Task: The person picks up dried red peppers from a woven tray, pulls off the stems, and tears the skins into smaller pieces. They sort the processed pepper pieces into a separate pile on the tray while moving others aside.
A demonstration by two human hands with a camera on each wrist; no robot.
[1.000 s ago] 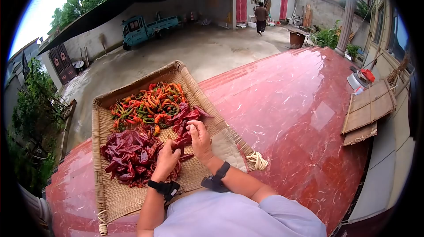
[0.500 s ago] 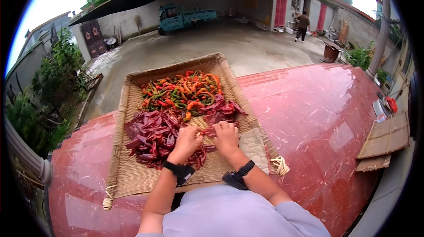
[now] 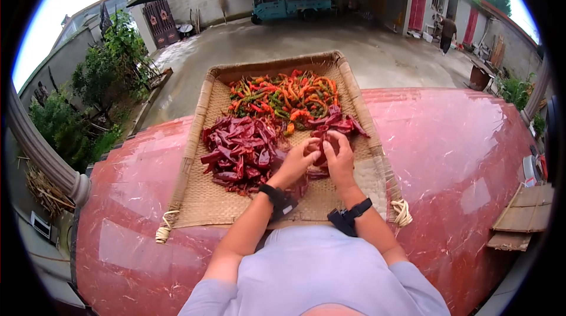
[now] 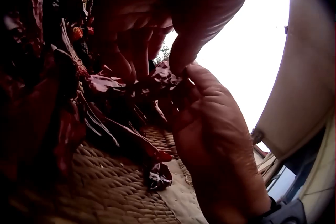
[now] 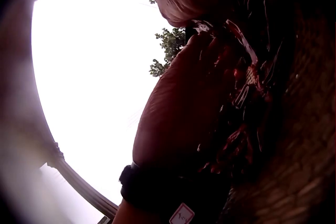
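Observation:
Over the right side of a woven tray [image 3: 194,145], my two hands meet fingertip to fingertip. My left hand [image 3: 296,163] and my right hand [image 3: 342,164] both pinch a dark red dried chili pepper [image 4: 164,77], partly hidden behind the fingers. Left of the hands lies a large heap of dried red chilies [image 3: 236,145]. A smaller bunch of dark red chilies [image 3: 339,120] sits just beyond the right fingertips. Thin orange, red and green peppers [image 3: 283,96] are spread across the tray's far end. Both wrist views are dark.
The tray rests above glossy red stone paving [image 3: 448,151] with steps on its far side. A blue cargo tricycle [image 3: 289,5] stands under a dark awning. Another person [image 3: 447,34] is in the yard at the back right. Boards [image 3: 525,210] lie on the right.
The head view has swung, shifting the tray rightward. My hands, apart half a second ago, are now together at the chili. The person in the yard has changed posture.

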